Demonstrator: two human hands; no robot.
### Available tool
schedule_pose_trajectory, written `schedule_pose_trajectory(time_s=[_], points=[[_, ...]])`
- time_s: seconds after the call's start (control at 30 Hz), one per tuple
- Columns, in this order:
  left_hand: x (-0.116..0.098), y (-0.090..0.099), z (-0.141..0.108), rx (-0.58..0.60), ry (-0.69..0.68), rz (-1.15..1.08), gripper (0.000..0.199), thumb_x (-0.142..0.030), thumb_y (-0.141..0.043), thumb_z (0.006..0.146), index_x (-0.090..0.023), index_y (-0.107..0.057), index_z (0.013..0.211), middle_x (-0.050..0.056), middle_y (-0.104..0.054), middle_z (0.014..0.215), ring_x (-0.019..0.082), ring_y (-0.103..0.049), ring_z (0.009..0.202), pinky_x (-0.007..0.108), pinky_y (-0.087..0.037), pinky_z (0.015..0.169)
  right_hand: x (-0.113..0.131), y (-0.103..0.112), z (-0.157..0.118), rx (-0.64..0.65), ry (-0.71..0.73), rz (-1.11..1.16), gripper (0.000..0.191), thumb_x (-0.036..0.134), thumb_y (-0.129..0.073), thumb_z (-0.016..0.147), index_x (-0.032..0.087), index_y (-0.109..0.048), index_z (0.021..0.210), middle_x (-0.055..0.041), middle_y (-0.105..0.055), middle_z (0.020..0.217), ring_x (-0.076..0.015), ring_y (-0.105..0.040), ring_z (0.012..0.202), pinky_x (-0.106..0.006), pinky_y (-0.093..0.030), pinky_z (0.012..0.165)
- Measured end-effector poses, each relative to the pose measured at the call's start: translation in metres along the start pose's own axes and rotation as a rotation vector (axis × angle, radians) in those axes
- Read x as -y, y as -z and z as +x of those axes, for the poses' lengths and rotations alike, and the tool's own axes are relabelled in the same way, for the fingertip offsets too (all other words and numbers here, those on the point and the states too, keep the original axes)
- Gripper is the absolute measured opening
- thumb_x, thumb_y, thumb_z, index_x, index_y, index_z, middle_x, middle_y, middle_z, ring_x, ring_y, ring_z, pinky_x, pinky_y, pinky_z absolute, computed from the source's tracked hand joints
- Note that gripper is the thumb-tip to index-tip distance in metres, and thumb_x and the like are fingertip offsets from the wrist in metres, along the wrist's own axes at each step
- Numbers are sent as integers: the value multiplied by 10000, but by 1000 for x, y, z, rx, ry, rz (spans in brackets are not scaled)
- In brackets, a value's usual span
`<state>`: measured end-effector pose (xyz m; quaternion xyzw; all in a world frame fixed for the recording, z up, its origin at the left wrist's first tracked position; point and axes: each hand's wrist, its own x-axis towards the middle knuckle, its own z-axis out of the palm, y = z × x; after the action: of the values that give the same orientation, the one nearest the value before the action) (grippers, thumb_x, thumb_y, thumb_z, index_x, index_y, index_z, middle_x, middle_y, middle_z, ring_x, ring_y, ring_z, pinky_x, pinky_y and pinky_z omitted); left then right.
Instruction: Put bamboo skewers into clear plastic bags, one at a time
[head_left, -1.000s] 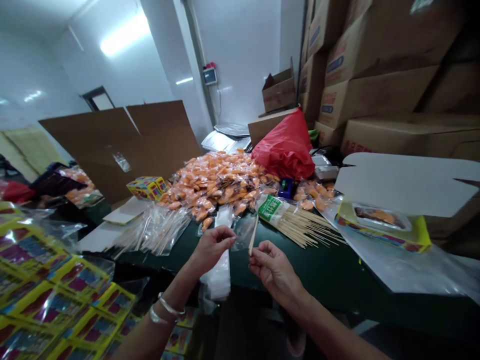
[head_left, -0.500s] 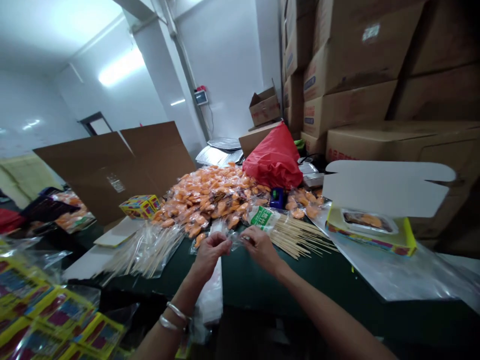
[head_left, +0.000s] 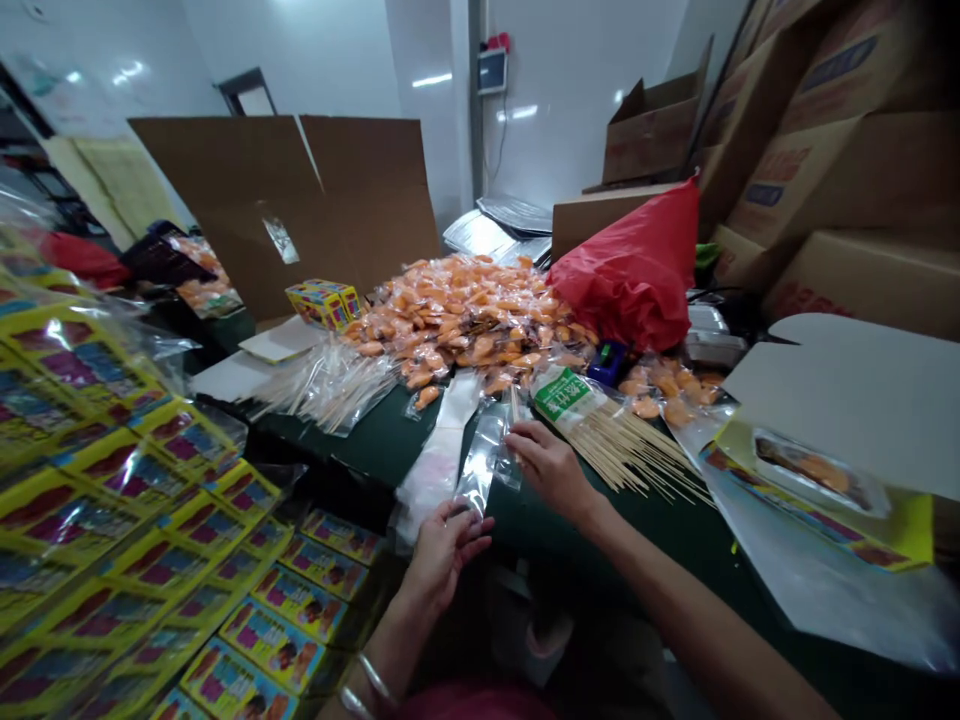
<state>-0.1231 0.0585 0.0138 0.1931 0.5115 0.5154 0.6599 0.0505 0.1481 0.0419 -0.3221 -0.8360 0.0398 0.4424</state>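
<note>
Holding: a clear plastic sleeve [head_left: 484, 462], tilted between the two hands, with a thin wooden skewer [head_left: 514, 405] showing at its upper end.
Left hand [head_left: 446, 555]: narrowly closed, pinching the sleeve's lower end; two metal bangles [head_left: 373, 682] circle the wrist.
Right hand [head_left: 551, 470]: narrowly closed, fingers at the sleeve's upper part, just beside a bundle of bamboo skewers [head_left: 622, 450] with a green-and-white label.
Desk: a dark green desk [head_left: 375, 445] lies under both hands, and a strip of white plastic sleeves [head_left: 435, 470] lies on it just left of the held sleeve.
Beyond: a heap of orange snack packets [head_left: 465, 320] lies past the hands, with a red plastic bag [head_left: 637, 270] at its right.
Left side: yellow printed cards [head_left: 127, 500] lie in overlapping rows.
Right side: an open white carton [head_left: 847, 400] holds a tray of orange food [head_left: 817, 475].
Behind: brown cartons [head_left: 847, 180] are stacked against the wall.
</note>
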Motion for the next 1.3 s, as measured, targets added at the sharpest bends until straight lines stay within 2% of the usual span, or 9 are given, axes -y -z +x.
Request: schedule_pose_trajectory(time_s=[0.17,0.27,0.43,0.57,0.63,0.83,1.0,1.2,1.3], points=[[-10,6,-25,94,77,125,715,-279,-684,724,-223,-301,1325,130,-576,1146,250,-694,831,272,-542,560,-2,-11,-19,-33,-46,34,264,135,-395,905,179,-600,1066,-116,-581,1027,-193,-565,979,-345,-498,843],[-17,23,-34,64,51,404,846,-325,-668,716,-225,-189,1406,158,-565,1183,223,-692,663,291,-517,482,-4,-6,-19,-27,-46,17,263,115,-395,902,167,-596,1063,-119,-581,1016,-189,-567,951,-333,-504,816],[-42,30,-44,-62,-431,936,323,-348,-575,789,-186,-610,1066,47,-673,834,149,-620,592,260,-494,579,0,-1,-10,-62,28,-72,245,112,-413,902,173,-601,1046,-106,-584,971,-189,-558,914,-331,-504,776],[-69,-5,-48,-28,-858,918,251,-288,-552,816,-223,-605,1052,29,-628,927,128,-585,706,229,-480,624,19,11,8,-62,81,-158,223,115,-424,904,143,-615,1016,-108,-605,916,-187,-554,865,-307,-487,755],[-83,-24,-46,48,-958,862,340,-259,-598,785,-241,-565,1122,25,-590,983,107,-552,694,217,-473,610,32,21,17,-26,72,-232,210,117,-431,906,138,-628,976,-98,-617,876,-180,-554,811,-283,-468,712],[-112,-50,-36,279,-710,462,622,-436,-632,757,-237,-346,1272,7,-530,898,98,-541,598,192,-444,451,59,49,36,-65,32,-620,176,132,-508,880,181,-659,804,-47,-623,760,-179,-507,714,-282,-348,610],[-109,-65,-8,198,-705,421,746,-426,-656,718,-239,-260,1321,27,-538,935,142,-588,685,230,-502,472,54,42,45,-129,30,-708,130,136,-551,850,182,-668,879,-48,-648,802,-191,-505,741,-297,-330,630],[-122,-82,14,377,-759,577,378,-222,-582,733,-148,-476,1088,-59,-472,658,79,-478,519,189,-417,476,52,45,36,-37,-134,-589,157,192,-581,835,197,-667,967,-74,-650,883,-233,-531,837,-324,-394,693],[-147,-90,0,676,-714,739,352,-205,-578,766,-163,-501,1107,-47,-483,682,72,-450,558,180,-389,510,57,69,30,-86,-206,-334,489,369,-673,767,193,-559,1208,-124,-581,1165,-300,-486,1067,-435,-395,886]])
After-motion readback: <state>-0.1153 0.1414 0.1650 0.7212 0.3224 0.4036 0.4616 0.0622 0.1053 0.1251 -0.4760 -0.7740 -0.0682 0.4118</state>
